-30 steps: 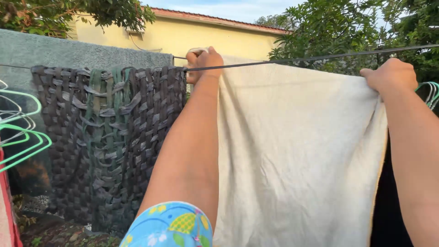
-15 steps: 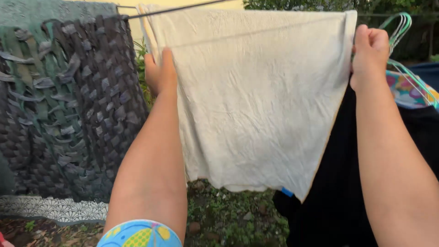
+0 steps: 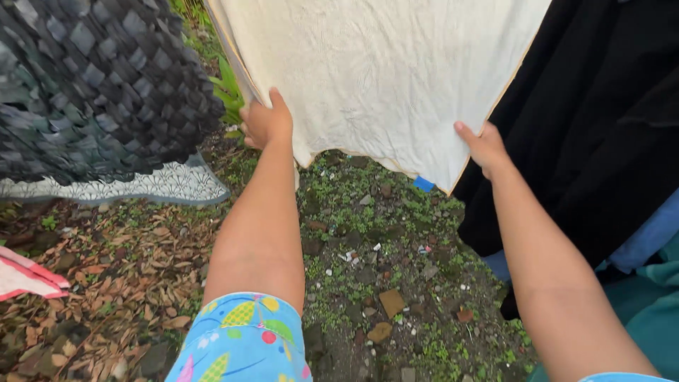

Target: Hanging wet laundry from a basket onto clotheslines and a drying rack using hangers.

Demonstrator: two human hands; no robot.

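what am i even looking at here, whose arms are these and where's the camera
The camera sits on a person's head and looks down, so the two bare arms are that person's own. The left hand has a grip on the left edge of a hanging cream-coloured cloth. The right hand holds its lower right edge near the corner. To the left hangs a dark woven mat with a pale patterned border. To the right hangs a black garment. Below is bare ground with stones, weeds and dry leaves.
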